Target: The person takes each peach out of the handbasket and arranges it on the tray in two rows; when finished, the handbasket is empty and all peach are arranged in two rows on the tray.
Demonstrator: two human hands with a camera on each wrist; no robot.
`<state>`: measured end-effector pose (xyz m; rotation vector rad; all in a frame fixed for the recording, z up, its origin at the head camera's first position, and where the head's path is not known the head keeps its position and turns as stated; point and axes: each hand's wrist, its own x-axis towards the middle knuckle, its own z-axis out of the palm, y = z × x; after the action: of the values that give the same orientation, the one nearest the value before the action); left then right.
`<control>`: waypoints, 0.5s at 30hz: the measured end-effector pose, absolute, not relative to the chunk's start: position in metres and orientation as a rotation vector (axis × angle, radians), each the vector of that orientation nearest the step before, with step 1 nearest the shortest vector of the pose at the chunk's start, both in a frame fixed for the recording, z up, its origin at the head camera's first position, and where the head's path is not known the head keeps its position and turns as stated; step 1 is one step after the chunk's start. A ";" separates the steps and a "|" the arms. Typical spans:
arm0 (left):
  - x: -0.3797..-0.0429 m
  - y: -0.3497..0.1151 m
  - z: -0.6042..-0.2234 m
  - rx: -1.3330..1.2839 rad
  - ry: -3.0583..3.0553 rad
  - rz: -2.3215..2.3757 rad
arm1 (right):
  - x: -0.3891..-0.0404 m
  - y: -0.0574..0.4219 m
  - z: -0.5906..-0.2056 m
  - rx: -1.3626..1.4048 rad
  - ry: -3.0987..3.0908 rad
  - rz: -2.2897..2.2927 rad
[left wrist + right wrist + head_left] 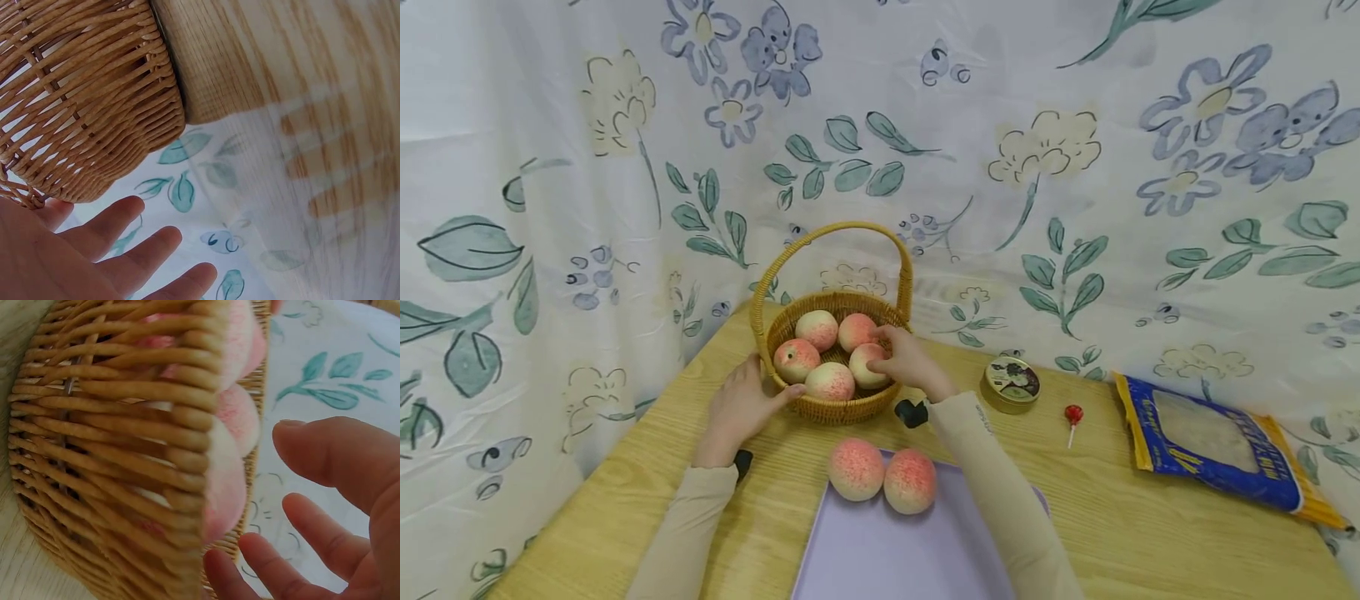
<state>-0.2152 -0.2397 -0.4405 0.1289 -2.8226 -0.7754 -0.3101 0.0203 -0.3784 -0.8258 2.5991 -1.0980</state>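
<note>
My right sleeve crosses the tray; my right hand, spread and holding nothing, hovers by the peaches in the basket, my left hand splayed at its rim; the peaches look light and firm, likely easiest cupped round the middle.

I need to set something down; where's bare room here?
The lilac tray is bare nearer you than its two peaches; so is the table right of the tray, in front of the lollipop and blue-yellow packet, and left of your left sleeve. Crowded: the wicker basket, five peaches inside, right hand among them, left hand alongside.
</note>
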 end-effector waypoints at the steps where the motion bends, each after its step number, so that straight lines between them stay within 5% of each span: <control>1: -0.215 -0.239 -0.441 0.129 -2.823 -0.774 | -0.311 0.018 -0.380 -0.825 2.621 -1.060; 15: -0.216 -0.238 -0.441 0.142 -2.824 -0.782 | -0.319 -0.016 -0.405 -0.800 2.799 -0.555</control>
<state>-0.2158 -0.2375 -0.4414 0.1419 -2.8245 -0.7818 -0.3192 -0.0156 -0.4050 -0.7999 2.7992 -0.5546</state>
